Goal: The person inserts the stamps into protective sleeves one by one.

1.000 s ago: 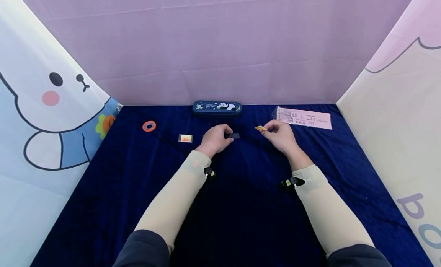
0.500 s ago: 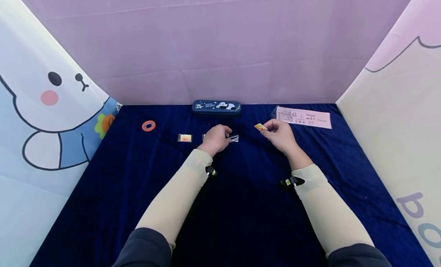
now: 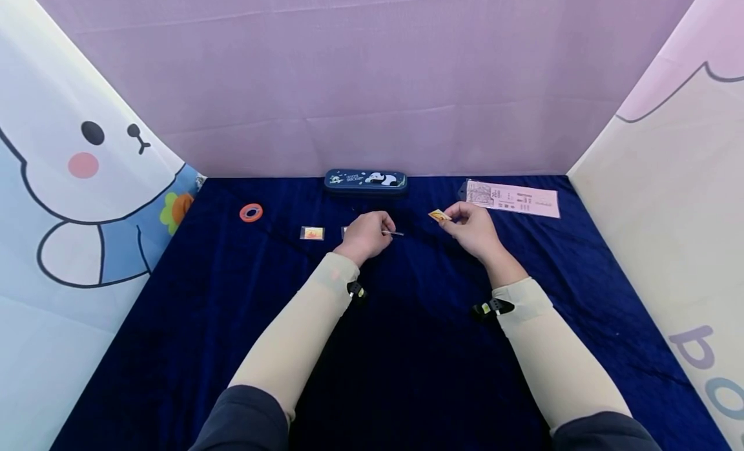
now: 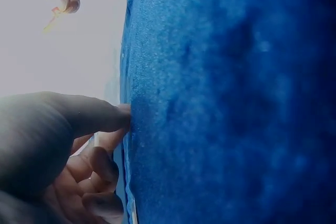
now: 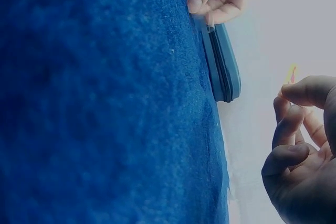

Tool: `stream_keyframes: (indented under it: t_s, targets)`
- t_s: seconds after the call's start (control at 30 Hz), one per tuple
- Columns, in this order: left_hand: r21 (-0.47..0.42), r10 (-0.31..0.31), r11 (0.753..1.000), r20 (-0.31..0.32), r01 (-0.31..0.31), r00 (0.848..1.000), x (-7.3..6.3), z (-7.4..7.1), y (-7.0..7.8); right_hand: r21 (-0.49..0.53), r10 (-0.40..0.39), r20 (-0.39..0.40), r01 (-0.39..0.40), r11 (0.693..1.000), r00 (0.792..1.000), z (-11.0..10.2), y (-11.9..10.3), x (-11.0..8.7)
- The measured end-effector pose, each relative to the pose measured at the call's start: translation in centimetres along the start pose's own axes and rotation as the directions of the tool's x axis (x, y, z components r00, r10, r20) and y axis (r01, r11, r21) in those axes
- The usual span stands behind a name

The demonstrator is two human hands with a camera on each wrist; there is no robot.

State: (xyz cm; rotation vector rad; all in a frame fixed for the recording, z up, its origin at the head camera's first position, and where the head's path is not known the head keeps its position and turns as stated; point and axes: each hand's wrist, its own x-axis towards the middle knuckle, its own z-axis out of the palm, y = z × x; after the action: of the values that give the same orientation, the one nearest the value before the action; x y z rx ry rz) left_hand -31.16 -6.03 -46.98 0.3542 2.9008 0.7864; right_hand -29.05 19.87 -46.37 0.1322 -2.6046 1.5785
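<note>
That case (image 3: 366,183) is navy, panda-printed; to its right, I see a yellow-orange piece (image 3: 438,214), a pink packet (image 3: 514,199).

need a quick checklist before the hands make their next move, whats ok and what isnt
1. Right hand has hold of the yellow card: ok, pinched at one end.
2. Left hand has hold of the clear strip: ok, one end sticks out past the fingers.
3. Yellow card and clear strip brought together: not ok, they are apart.
4. Clear strip open at its end: cannot tell, it shows nearly edge-on.
5. Blue panda case out from between the hands: ok, it lies behind them.
6. Orange ring out of the way: ok, off to the left.
</note>
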Motion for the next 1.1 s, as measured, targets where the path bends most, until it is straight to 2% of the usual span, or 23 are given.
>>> stream_keyframes:
  t_s: [0.3, 0.47, 0.67, 0.83, 0.97, 1.1]
  targets:
    - [-0.065, 0.033, 0.997, -0.039, -0.035, 0.999, -0.2, -0.6, -0.6, 0.014, -0.044, -0.004, 0.044, 0.999, 0.999, 0.1, 0.3, 0.1]
    - [-0.115, 0.018, 0.993, -0.064, -0.026, 0.998, -0.7, -1.1, -1.1, 0.024, -0.055, -0.015, 0.055, 0.998, 0.998, 0.3, 0.3, 0.1]
    - [-0.177, 0.022, 0.983, -0.114, -0.042, 0.993, -1.4, -1.6, -1.9, 0.020, -0.038, -0.014, 0.038, 0.999, 0.999, 0.3, 0.1, 0.0]
    - [-0.214, 0.013, 0.976, -0.131, -0.041, 0.991, -2.2, -2.0, -2.3, 0.038, -0.043, -0.001, 0.043, 0.998, 0.999, 0.4, -0.1, 0.0]
    - [-0.238, 0.025, 0.969, -0.158, -0.062, 0.987, -2.9, -2.4, -2.4, 0.040, -0.049, 0.013, 0.049, 0.998, 0.999, 0.5, -0.4, -0.2]
    - [-0.293, 0.016, 0.954, -0.161, -0.063, 0.987, -3.5, -2.8, -2.5, 0.043, -0.059, 0.043, 0.057, 0.997, 0.997, 0.6, -1.0, -0.4]
